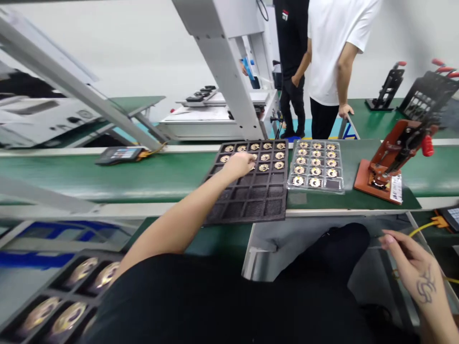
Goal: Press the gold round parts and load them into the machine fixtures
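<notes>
My left hand (241,165) reaches over a black foam tray (254,209), its fingers closed together at the rows of small round gold parts (264,167). The fingertips cover whatever they pinch. Gold parts fill the tray's far pockets, while several nearer pockets are bare. Beside it lies a clear plastic tray (315,189) of similar round parts, with its near right pocket bare. My right hand (412,267) is held low at the right, above the floor gap, thumb and forefinger pinched together. A thin thing seems to stick out there, too faint to name.
An orange hand press (380,167) with a red-tipped lever stands right of the clear tray. A handheld device (120,155) lies on the green belt (172,174). Another black tray (53,296) of gold parts is at lower left. Two people stand beyond the bench.
</notes>
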{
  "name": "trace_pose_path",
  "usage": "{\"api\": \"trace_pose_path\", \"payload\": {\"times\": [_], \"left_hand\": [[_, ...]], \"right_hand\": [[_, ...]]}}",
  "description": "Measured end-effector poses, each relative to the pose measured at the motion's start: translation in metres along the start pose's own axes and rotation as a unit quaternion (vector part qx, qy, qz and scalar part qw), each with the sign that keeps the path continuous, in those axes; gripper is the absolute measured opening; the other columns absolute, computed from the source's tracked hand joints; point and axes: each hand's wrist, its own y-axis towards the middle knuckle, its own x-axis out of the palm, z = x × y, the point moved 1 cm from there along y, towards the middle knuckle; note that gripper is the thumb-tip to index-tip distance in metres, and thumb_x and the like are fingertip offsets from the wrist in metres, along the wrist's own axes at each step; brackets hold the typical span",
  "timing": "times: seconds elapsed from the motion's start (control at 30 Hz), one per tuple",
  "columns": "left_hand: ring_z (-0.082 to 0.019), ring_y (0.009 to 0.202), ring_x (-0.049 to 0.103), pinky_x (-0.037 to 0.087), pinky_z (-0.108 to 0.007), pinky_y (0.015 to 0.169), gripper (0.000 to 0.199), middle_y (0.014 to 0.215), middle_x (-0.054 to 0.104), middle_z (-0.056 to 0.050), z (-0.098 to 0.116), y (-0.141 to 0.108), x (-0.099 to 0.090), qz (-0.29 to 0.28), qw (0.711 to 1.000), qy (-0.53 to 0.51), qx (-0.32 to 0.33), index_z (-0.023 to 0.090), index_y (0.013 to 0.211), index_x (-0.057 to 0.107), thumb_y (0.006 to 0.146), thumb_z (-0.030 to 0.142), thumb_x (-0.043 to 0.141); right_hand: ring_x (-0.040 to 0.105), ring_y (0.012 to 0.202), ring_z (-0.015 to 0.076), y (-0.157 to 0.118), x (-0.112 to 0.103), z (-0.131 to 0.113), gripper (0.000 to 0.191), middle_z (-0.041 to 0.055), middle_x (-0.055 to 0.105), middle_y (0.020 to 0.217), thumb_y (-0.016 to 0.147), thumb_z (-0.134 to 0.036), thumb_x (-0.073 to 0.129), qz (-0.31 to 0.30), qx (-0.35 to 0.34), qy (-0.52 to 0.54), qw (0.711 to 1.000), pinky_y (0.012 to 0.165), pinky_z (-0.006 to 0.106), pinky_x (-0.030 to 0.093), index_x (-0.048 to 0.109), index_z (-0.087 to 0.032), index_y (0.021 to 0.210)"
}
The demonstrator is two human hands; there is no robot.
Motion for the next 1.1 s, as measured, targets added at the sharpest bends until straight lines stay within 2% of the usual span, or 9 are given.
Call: {"api": "trace_pose_path", "payload": {"times": [0.1,0.23,0.4,0.57,0.67,0.8,0.87,1.0,1.1], "left_hand": [[-0.025,0.107,0.073,0.053,-0.031,0.1,0.027,0.116,0.081,-0.009,0.077,0.013,0.025,-0.012,0.993,-0.039,0.114,0.018,0.113,0.083,0.099,0.03,0.063],[-0.029,0.113,0.072,0.053,-0.035,0.1,0.023,0.113,0.079,-0.013,0.16,0.016,0.062,-0.04,0.976,-0.05,0.206,0.018,0.096,0.084,0.097,0.039,0.074],[-0.029,0.089,0.073,0.053,-0.033,0.081,0.033,0.08,0.072,-0.01,0.179,0.023,0.073,-0.071,0.976,-0.041,0.204,0.017,0.067,0.071,0.079,0.04,0.092],[-0.023,0.09,0.07,0.052,-0.03,0.08,0.014,0.092,0.073,-0.006,0.202,0.01,0.046,-0.041,0.954,-0.089,0.284,0.018,0.083,0.067,0.092,0.024,0.076],[-0.019,0.085,0.069,0.055,-0.029,0.08,0.011,0.093,0.071,-0.004,0.247,-0.017,0.029,0.005,0.873,-0.198,0.445,0.02,0.094,0.066,0.104,0.024,0.064],[-0.019,0.097,0.075,0.061,-0.03,0.086,0.013,0.106,0.076,-0.009,0.318,-0.055,0.02,0.086,0.691,-0.277,0.663,0.019,0.108,0.068,0.11,0.018,0.056],[-0.02,0.1,0.076,0.063,-0.031,0.087,0.015,0.11,0.077,-0.011,0.348,-0.069,0.018,0.141,0.624,-0.259,0.723,0.019,0.111,0.068,0.112,0.017,0.054],[-0.022,0.096,0.077,0.066,-0.035,0.085,0.022,0.106,0.079,-0.011,0.393,-0.084,0.019,0.177,0.566,-0.236,0.77,0.017,0.109,0.067,0.114,0.017,0.045],[-0.024,0.097,0.077,0.066,-0.037,0.084,0.02,0.105,0.078,-0.013,0.418,-0.094,0.022,0.177,0.529,-0.246,0.792,0.016,0.11,0.065,0.113,0.015,0.045]], "right_hand": [[0.084,0.086,0.0267,0.0,0.004,-0.006,0.05,0.0109,0.086,0.099,0.096,-0.066,0.07,-0.007,-0.012,0.012,1.0,0.08,0.032,0.068,0.084,-0.022,0.114],[0.083,0.087,0.0266,-0.008,0.0,-0.01,0.046,0.0097,0.086,0.1,0.098,-0.064,0.07,-0.011,-0.028,-0.001,1.0,0.081,0.034,0.066,0.084,-0.024,0.114],[0.083,0.086,0.0273,-0.028,-0.022,0.005,0.043,0.0092,0.086,0.098,0.097,-0.064,0.072,0.021,0.003,-0.011,1.0,0.081,0.035,0.066,0.085,-0.025,0.111],[0.082,0.088,0.0279,-0.032,-0.025,0.001,0.043,0.0105,0.085,0.098,0.098,-0.063,0.072,0.035,0.041,0.05,0.997,0.081,0.037,0.067,0.083,-0.024,0.113],[0.079,0.086,0.0252,-0.019,-0.018,-0.021,0.042,0.01,0.083,0.099,0.101,-0.06,0.07,0.036,0.019,0.118,0.992,0.081,0.038,0.067,0.08,-0.023,0.117],[0.075,0.091,0.0221,0.0,-0.024,-0.054,0.053,0.0082,0.077,0.111,0.093,-0.053,0.083,0.035,-0.069,0.206,0.975,0.079,0.037,0.065,0.069,-0.026,0.136],[0.072,0.086,0.0198,0.001,-0.035,-0.064,0.059,0.006,0.075,0.109,0.089,-0.047,0.089,0.029,-0.091,0.21,0.973,0.073,0.035,0.062,0.067,-0.027,0.14],[0.066,0.073,0.0162,-0.014,-0.061,-0.068,0.042,0.0021,0.07,0.093,0.091,-0.042,0.088,0.084,-0.089,0.177,0.977,0.066,0.033,0.058,0.073,-0.026,0.127],[0.064,0.071,0.0161,-0.029,-0.077,-0.063,0.044,0.0016,0.07,0.09,0.087,-0.045,0.091,0.134,-0.069,0.159,0.976,0.065,0.033,0.058,0.073,-0.025,0.122]]}}
